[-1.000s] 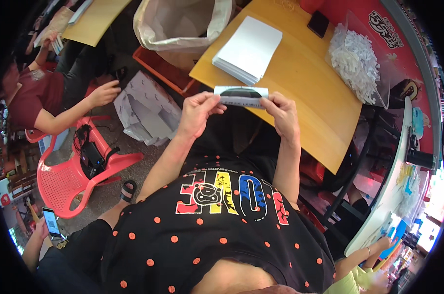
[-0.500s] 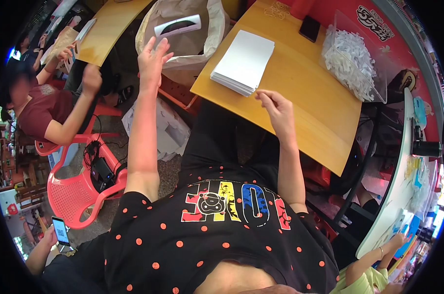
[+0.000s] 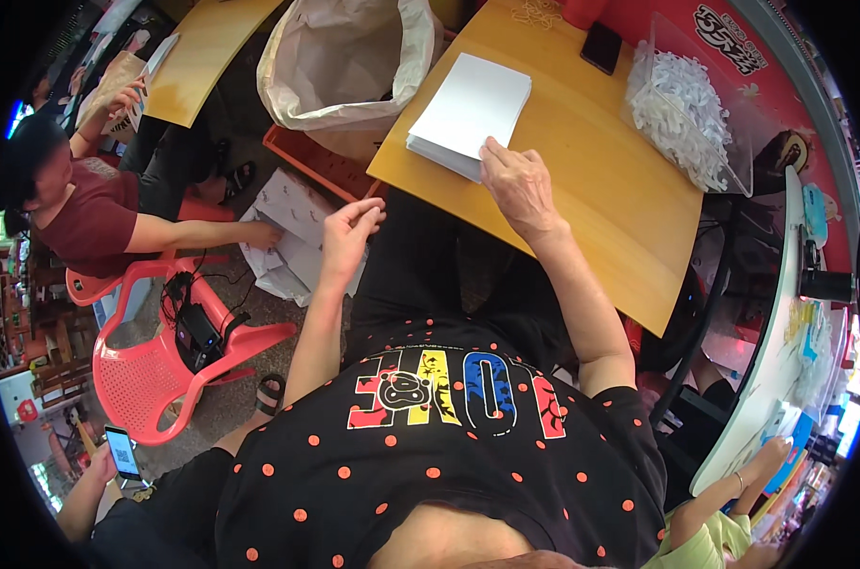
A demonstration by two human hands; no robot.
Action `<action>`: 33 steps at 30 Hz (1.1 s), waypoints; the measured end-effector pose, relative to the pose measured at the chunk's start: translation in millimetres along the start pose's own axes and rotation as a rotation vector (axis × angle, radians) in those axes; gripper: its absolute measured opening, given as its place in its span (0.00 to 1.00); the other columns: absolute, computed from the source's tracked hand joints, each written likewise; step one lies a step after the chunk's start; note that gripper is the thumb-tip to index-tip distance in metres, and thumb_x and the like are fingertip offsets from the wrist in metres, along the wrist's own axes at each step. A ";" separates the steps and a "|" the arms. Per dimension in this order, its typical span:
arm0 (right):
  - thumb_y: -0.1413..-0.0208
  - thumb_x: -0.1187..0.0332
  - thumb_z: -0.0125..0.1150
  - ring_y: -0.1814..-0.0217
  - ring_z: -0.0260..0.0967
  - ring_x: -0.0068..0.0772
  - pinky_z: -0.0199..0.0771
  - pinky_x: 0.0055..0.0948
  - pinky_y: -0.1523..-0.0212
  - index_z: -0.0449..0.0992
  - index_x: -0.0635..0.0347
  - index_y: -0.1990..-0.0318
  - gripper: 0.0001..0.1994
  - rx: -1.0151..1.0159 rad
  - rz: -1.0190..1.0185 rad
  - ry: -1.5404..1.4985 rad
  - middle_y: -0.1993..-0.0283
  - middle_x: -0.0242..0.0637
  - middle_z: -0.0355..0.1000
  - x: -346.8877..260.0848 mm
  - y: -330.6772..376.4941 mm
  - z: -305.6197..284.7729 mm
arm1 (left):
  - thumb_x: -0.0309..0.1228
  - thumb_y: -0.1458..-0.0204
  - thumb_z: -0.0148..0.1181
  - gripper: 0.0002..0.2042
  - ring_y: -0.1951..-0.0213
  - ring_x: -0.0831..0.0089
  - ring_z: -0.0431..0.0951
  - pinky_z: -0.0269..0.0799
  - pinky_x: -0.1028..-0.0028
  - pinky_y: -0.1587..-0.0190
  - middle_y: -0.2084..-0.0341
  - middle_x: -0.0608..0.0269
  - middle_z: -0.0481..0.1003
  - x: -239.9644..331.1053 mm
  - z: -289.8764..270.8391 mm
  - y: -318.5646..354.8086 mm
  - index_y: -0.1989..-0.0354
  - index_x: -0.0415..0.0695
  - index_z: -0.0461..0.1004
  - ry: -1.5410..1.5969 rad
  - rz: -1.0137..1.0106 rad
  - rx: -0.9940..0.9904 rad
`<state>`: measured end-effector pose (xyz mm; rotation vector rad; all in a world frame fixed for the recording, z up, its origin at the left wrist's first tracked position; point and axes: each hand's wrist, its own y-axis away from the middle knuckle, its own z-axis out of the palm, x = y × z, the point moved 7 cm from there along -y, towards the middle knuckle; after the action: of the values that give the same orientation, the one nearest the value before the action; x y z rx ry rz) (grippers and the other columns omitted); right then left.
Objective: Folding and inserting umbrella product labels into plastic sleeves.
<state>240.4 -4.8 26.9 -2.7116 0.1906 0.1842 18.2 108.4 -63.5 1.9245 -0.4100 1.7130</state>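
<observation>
A stack of white paper sheets [image 3: 470, 104] lies near the left edge of the yellow wooden table [image 3: 582, 190]. The fingers of my right hand [image 3: 522, 187] pinch the stack's near right corner, at the upper sheets; how many sheets they hold is hidden. My left hand [image 3: 347, 242] hangs in the air just off the table's near left corner. Its fingers are half bent and apart, with nothing visible in them. Beyond that hand, left of the table, a large pale woven sack [image 3: 297, 85] stands with its mouth wide open.
A clear bin of white strips [image 3: 681, 119] and a dark phone [image 3: 601, 48] are at the table's far right. Under the sack is an orange crate [image 3: 306, 161]. A red chair [image 3: 145, 379] and a seated co-worker [image 3: 88, 209] are at left; another person's hand holds a phone [image 3: 121, 452].
My left hand has drawn back from the sack toward me. The white sheet over the sack's mouth is out of sight. My right hand has moved onto the stack's corner. The co-worker's arm has lowered.
</observation>
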 end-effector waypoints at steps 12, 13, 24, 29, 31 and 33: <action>0.55 0.77 0.57 0.59 0.74 0.43 0.75 0.34 0.60 0.75 0.65 0.58 0.14 0.290 -0.332 -0.422 0.59 0.45 0.73 -53.4 33.2 -77.4 | 0.49 0.39 0.42 0.28 0.54 0.62 0.76 0.74 0.61 0.53 0.52 0.51 0.73 60.4 62.7 -7.0 0.45 0.33 0.64 1.078 -0.334 -0.367; 0.55 0.77 0.58 0.61 0.74 0.43 0.75 0.33 0.63 0.75 0.65 0.60 0.12 0.239 -0.354 -0.483 0.60 0.44 0.74 -60.6 38.1 -82.0 | 0.39 0.39 0.47 0.21 0.55 0.62 0.77 0.75 0.63 0.53 0.52 0.51 0.72 62.2 63.4 -10.1 0.45 0.34 0.65 1.128 -0.335 -0.357; 0.47 0.72 0.61 0.63 0.71 0.22 0.69 0.22 0.57 0.78 0.66 0.68 0.05 0.129 0.699 -1.574 0.66 0.33 0.76 -11.8 63.6 -32.7 | 0.12 0.57 0.52 0.13 0.49 0.63 0.74 0.68 0.69 0.45 0.51 0.47 0.73 102.7 56.9 21.9 0.66 0.38 0.80 0.238 0.440 -0.352; 0.46 0.72 0.60 0.56 0.70 0.23 0.67 0.25 0.51 0.79 0.65 0.66 0.06 0.052 0.738 -1.685 0.62 0.37 0.76 -6.2 61.7 -3.7 | 0.14 0.60 0.56 0.11 0.46 0.57 0.72 0.66 0.68 0.44 0.50 0.48 0.72 139.8 69.8 49.2 0.67 0.36 0.78 -0.372 0.855 -0.381; 0.47 0.72 0.61 0.58 0.70 0.22 0.68 0.24 0.54 0.79 0.65 0.66 0.06 0.055 0.754 -1.648 0.62 0.37 0.76 -3.7 65.1 6.4 | 0.14 0.60 0.57 0.12 0.45 0.56 0.71 0.66 0.68 0.44 0.49 0.49 0.72 144.5 75.6 56.4 0.66 0.36 0.78 -0.433 0.911 -0.410; 0.48 0.73 0.62 0.60 0.71 0.22 0.70 0.22 0.57 0.79 0.65 0.66 0.05 0.116 0.751 -1.591 0.62 0.38 0.76 -1.2 66.4 5.1 | 0.13 0.60 0.56 0.13 0.46 0.56 0.71 0.66 0.67 0.44 0.50 0.49 0.72 143.1 75.8 57.4 0.64 0.36 0.77 -0.456 0.933 -0.391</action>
<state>228.0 -62.7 -3.7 -1.5041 0.6199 2.1856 70.6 35.5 82.9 1.9157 -1.8928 1.4466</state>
